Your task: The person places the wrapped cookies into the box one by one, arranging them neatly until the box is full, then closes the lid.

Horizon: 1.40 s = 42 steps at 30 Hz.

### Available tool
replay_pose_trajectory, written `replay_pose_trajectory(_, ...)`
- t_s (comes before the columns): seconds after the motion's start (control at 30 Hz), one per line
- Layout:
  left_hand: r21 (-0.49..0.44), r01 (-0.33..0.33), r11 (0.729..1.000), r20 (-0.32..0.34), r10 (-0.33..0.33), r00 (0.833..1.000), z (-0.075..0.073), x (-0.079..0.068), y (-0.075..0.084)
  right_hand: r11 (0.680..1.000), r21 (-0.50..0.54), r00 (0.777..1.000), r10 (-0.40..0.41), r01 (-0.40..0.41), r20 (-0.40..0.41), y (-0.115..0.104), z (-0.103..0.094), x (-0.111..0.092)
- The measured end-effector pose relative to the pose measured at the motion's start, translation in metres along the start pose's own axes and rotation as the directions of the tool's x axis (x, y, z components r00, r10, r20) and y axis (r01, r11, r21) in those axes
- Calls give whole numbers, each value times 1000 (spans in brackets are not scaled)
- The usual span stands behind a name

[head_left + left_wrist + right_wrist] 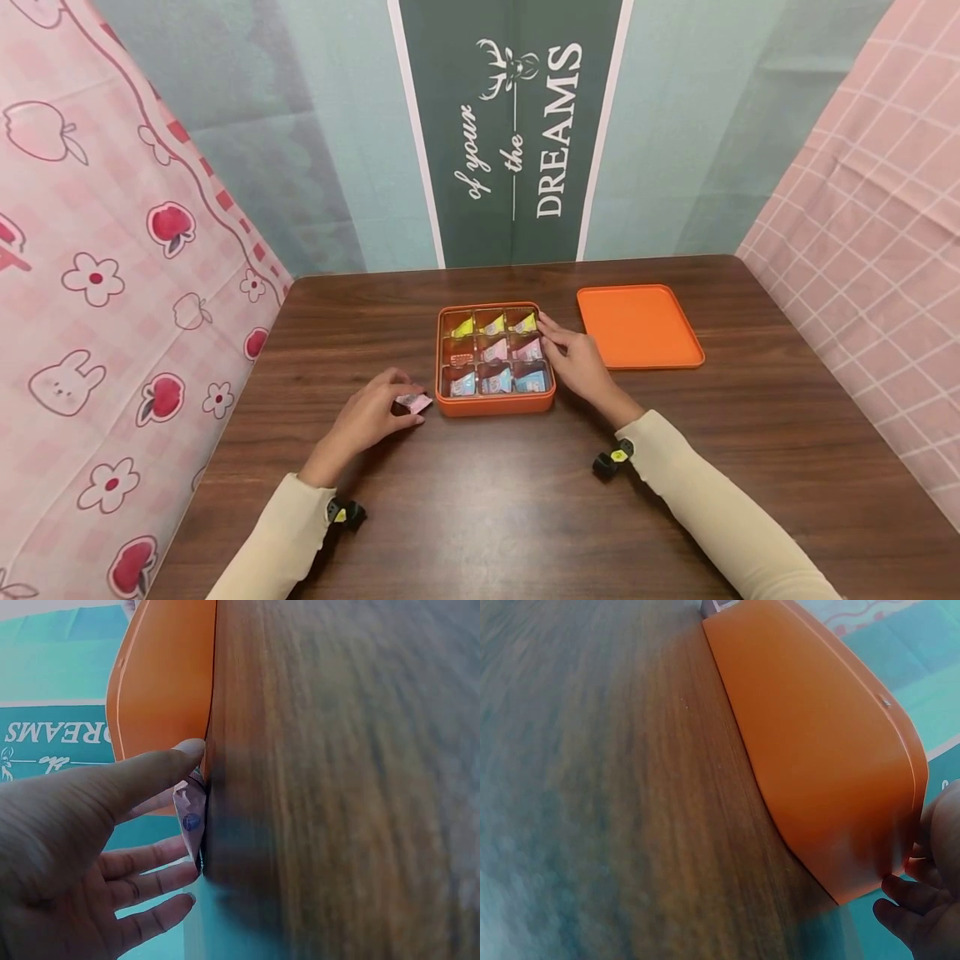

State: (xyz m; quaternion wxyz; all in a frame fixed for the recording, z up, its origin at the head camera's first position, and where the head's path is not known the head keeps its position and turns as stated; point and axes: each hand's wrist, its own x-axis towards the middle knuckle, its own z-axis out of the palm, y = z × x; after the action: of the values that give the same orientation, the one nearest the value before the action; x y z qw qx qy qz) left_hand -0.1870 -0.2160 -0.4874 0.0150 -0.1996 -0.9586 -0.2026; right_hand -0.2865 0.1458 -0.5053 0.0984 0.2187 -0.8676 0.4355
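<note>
An orange box [495, 406] with a clear divided insert stands on the table in the head view. Yellow wrapped candies [492, 323] sit in its far row, pink candies [492, 350] in the middle row and blue candies [497, 382] in the near row. My left hand [369, 414] is left of the box, thumb and fingers spread around a pink wrapped candy [414, 403] on the tabletop. In the left wrist view the thumb tip is apart from that candy [191, 814]. My right hand [577, 364] rests its fingertips against the box's right side wall.
An orange square lid [641, 327] lies on the brown wooden table [487, 500], right of the box. A printed cloth [517, 133] hangs behind the table, with pink patterned cloths [112, 333] at the sides. Both wrists wear black bands.
</note>
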Motion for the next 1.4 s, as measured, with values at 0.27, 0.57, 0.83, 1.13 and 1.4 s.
replay_pose_trajectory(0.27, -18, -89, 996, 39, 89, 995, -7, 0, -3, 1000, 15, 1000, -5, 5, -4, 0, 1, 0)
replay_pose_trajectory(0.57, -26, -78, 997, 36, 79, 996, -12, 2, -2, 1000, 14, 1000, 2, -2, -2, 2, 1, 0)
replay_pose_trajectory(0.83, 86, -18, 996, -2, 18, 1000, -8, 2, -2, 1000, 19, 1000, 9, -9, 0, 2, 1, 0)
replay_pose_trajectory(1.13, 106, -28, 994, -34, 32, 999, -2, 3, -1, 999, 22, 1000, 25, -25, 10, 1, 1, 0)
replay_pose_trajectory(1.4, 93, -1, 996, -22, 3, 1000, -3, 3, 2, 999, 27, 1000, 27, -28, 15, 1, 0, -1)
